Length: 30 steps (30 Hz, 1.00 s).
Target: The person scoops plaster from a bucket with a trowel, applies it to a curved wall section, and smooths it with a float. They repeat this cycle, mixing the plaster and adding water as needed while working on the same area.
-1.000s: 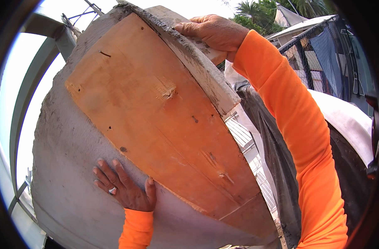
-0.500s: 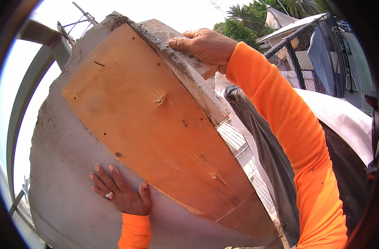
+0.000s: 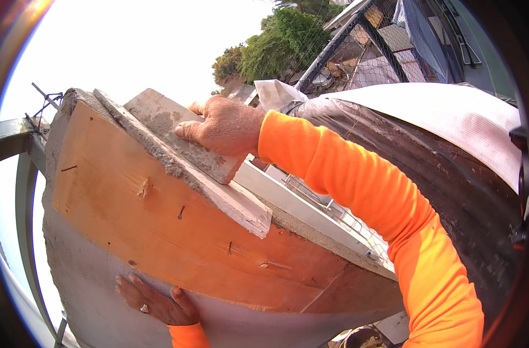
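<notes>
My right hand [image 3: 221, 129] grips a flat, mortar-stained board [image 3: 154, 113] at the upper edge of a large grey cement form, thumb on its face and the other fingers mostly hidden. Against the board lies a cement-caked strip [image 3: 186, 180], running along the top edge of an orange-brown wooden panel [image 3: 160, 223]. Whether strip and board are joined, I cannot tell. My left hand [image 3: 157, 300], a ring on one finger, lies flat with fingers out on the grey cement face [image 3: 84, 278] just below the panel.
Nails and splintered spots mark the panel. A metal frame [image 3: 26, 191] stands at left. Dark sheeting [image 3: 415, 185] under a pale cloth [image 3: 444, 116] spreads at right. White rails [image 3: 311, 203] show behind the form, and a wire-mesh fence [image 3: 380, 46] and trees stand farther off.
The view has tilted, and the form lies lower in it. My right hand, the board and the strip have shifted along the panel's edge toward its right end. My left hand stays on the cement.
</notes>
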Each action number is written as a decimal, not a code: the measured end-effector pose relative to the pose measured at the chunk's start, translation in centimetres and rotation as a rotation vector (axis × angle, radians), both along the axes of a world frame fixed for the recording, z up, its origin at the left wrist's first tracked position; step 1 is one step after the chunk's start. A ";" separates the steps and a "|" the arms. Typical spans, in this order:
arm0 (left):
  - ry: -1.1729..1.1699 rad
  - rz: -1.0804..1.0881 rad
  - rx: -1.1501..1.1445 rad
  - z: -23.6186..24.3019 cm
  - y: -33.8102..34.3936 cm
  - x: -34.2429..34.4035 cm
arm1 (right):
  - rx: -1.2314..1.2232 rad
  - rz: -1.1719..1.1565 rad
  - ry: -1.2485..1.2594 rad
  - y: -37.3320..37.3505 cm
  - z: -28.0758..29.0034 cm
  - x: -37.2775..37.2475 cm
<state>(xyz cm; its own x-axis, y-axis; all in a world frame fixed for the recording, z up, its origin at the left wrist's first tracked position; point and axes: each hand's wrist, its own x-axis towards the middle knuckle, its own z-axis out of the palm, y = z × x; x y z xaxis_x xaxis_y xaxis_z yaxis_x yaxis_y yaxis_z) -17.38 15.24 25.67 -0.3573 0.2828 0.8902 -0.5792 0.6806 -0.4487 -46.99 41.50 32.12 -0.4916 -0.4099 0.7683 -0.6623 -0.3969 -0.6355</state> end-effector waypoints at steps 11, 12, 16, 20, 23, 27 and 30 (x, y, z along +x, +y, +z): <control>-0.027 -0.023 -0.020 0.0 0.4 -0.3 | -0.028 -0.091 0.094 -1.7 -5.6 -1.5; -0.043 -0.029 -0.019 0.0 0.4 -0.3 | -0.049 -0.084 0.085 -1.8 -6.7 -1.7; -0.058 -0.044 -0.034 0.2 0.5 -0.3 | 0.039 -0.129 0.016 -2.3 -2.7 -2.0; -0.055 -0.027 -0.053 0.3 0.4 -0.2 | 0.215 -0.182 0.148 -1.9 6.1 -2.2; -0.051 -0.048 -0.059 0.2 0.3 -0.3 | 0.188 -0.225 0.069 -1.6 6.7 -1.5; -0.047 -0.036 -0.050 0.0 0.3 -0.4 | -0.009 -0.033 0.039 -0.9 -4.8 -0.8; -0.048 -0.055 -0.044 0.1 0.5 -0.5 | -0.136 -0.086 0.127 0.1 -11.7 0.4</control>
<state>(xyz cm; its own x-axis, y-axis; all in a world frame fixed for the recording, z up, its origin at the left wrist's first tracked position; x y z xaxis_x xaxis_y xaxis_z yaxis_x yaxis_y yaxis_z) -17.93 15.70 25.76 -0.3821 0.3417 0.8586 -0.5186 0.6898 -0.5052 -46.55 41.62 20.40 -0.4156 -0.2586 0.8720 -0.7690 -0.4120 -0.4887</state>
